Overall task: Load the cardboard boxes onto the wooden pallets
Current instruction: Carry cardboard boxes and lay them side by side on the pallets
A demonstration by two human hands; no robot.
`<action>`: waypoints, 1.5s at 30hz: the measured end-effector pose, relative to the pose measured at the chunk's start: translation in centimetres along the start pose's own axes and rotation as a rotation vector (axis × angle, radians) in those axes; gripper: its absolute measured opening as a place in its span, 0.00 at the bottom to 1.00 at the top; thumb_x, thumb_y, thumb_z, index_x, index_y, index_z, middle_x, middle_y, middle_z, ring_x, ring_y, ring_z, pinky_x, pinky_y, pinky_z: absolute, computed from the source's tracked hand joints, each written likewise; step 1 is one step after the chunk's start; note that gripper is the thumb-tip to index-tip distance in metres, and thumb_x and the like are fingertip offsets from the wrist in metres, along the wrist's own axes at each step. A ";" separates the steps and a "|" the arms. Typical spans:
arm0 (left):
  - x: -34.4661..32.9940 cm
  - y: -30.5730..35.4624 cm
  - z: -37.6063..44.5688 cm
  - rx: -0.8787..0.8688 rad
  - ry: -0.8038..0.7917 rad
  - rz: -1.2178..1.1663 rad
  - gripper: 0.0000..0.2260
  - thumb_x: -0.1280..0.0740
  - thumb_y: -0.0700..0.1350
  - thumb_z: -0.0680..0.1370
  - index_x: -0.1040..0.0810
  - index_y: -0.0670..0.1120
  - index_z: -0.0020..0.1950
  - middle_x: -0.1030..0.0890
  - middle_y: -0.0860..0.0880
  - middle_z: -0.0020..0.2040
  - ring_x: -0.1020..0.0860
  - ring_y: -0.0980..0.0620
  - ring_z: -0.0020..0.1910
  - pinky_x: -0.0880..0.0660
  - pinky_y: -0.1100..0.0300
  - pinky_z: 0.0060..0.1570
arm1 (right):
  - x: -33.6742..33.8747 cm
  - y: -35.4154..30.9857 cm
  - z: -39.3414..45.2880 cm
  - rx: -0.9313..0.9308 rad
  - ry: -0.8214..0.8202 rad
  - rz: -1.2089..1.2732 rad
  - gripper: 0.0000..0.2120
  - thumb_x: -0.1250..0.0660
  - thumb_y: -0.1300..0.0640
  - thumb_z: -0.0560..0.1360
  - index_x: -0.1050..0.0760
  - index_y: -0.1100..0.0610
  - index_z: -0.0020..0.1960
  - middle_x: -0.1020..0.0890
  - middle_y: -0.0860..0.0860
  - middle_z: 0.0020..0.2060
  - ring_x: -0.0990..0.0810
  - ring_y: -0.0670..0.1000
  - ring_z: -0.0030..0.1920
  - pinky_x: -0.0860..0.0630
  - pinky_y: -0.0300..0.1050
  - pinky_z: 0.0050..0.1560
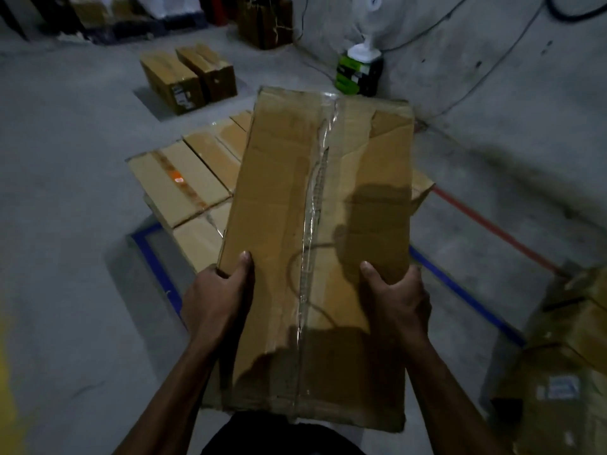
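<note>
Gripped at both side edges near its close end, the cardboard box (315, 244) is held by the left hand (218, 292) and right hand (395, 295) above the stacked boxes (184, 178). Its crumpled, dented far corner may buckle, and the long overhang could tip it forward.

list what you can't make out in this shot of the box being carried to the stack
Head view only:
- Pallet: not visible; the stacked boxes and the carried box cover where it would be.
- Fingers of the left hand and right hand: under the box, only thumbs show.
- Label on the right-hand box: blurred, unreadable.
- Fan: head cut off by the top edge.
</note>
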State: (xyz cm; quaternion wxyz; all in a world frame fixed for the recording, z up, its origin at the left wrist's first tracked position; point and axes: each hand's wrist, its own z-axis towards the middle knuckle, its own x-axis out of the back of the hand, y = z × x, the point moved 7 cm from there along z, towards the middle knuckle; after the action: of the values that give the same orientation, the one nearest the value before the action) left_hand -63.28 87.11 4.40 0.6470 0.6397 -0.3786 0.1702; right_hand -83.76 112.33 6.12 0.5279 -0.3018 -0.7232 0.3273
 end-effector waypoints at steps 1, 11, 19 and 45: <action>-0.2 0.2 1.5 0.008 -0.003 -0.007 0.35 0.47 0.78 0.70 0.24 0.46 0.35 0.22 0.48 0.31 0.24 0.49 0.28 0.31 0.61 0.29 | -1.0 -0.8 1.0 0.010 -0.003 -0.007 0.34 0.29 0.37 0.71 0.33 0.54 0.69 0.23 0.54 0.60 0.24 0.53 0.55 0.27 0.49 0.53; -1.9 -0.8 10.6 0.176 -0.015 -0.036 0.29 0.43 0.72 0.73 0.24 0.45 0.40 0.21 0.48 0.36 0.23 0.49 0.33 0.31 0.61 0.30 | -10.3 -7.0 10.5 0.055 -0.206 -0.073 0.43 0.27 0.31 0.65 0.39 0.49 0.72 0.26 0.54 0.64 0.25 0.58 0.62 0.24 0.59 0.58; -3.2 -2.5 14.4 0.442 0.137 0.023 0.24 0.41 0.68 0.76 0.27 0.47 0.40 0.27 0.51 0.35 0.29 0.52 0.32 0.36 0.60 0.32 | -19.5 -11.2 18.3 0.114 -0.503 -0.253 0.28 0.29 0.38 0.73 0.34 0.52 0.64 0.26 0.50 0.54 0.27 0.52 0.53 0.26 0.51 0.54; -15.8 -16.0 21.0 0.919 0.136 -0.151 0.26 0.30 0.57 0.75 0.32 0.43 0.65 0.23 0.44 0.57 0.24 0.40 0.59 0.26 0.46 0.59 | -42.8 -4.9 25.9 0.168 -0.994 -0.388 0.40 0.30 0.52 0.78 0.51 0.53 0.81 0.31 0.53 0.72 0.31 0.59 0.72 0.32 0.55 0.66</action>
State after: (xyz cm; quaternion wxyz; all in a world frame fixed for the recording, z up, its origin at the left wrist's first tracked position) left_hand -68.10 69.27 -20.18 0.3305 0.8730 -0.1732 0.3139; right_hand -97.99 71.89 -20.14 0.1949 0.0718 -0.8997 0.3838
